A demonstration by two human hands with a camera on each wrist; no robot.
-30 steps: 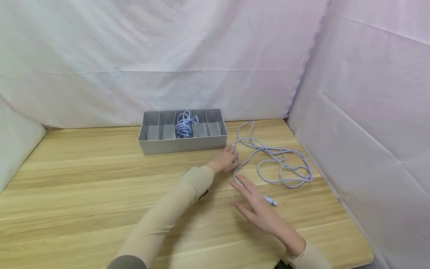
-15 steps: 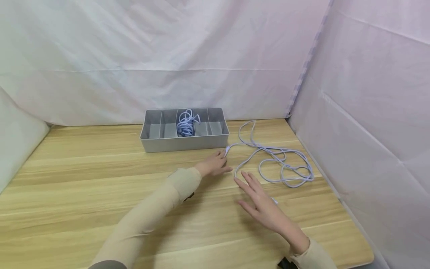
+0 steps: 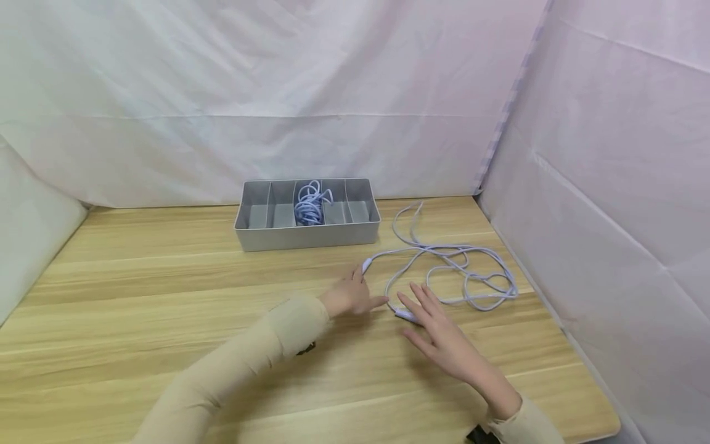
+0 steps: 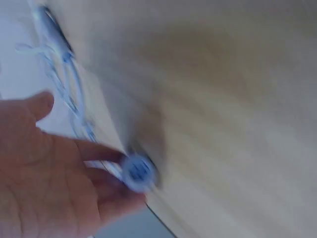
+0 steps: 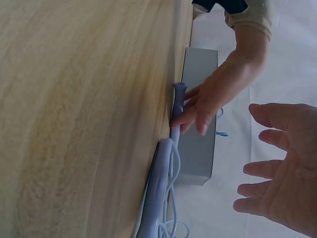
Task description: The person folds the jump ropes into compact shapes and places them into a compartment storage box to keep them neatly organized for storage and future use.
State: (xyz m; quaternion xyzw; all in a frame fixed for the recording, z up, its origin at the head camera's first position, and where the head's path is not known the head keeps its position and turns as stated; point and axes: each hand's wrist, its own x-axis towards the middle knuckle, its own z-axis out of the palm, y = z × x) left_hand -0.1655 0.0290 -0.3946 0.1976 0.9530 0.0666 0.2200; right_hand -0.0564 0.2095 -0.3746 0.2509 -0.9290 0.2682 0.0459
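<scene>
A light blue jump rope (image 3: 488,275) lies in loose loops on the table, its two handles toward me. My left hand (image 3: 349,295) has its fingertips on one handle (image 3: 367,264). In the left wrist view that handle's round end (image 4: 139,172) sits at the fingertips, the thumb standing well apart. My right hand (image 3: 444,342) hovers with spread fingers over the other handle (image 3: 407,316), partly covering it. The right wrist view shows this second handle (image 5: 154,193) on the tabletop, apart from the right hand's fingers, which hold nothing.
A grey divided box (image 3: 307,237) stands at the table's back, with another blue rope (image 3: 309,206) bundled in its middle compartment. White cloth (image 3: 277,92) hangs behind, and a white sheet (image 3: 610,216) borders the right side. The wooden table's (image 3: 166,308) front right corner is rounded.
My left hand has come back toward me and left, the first handle moving with it. The second handle has turned and shifted left under my right hand, which moved slightly right.
</scene>
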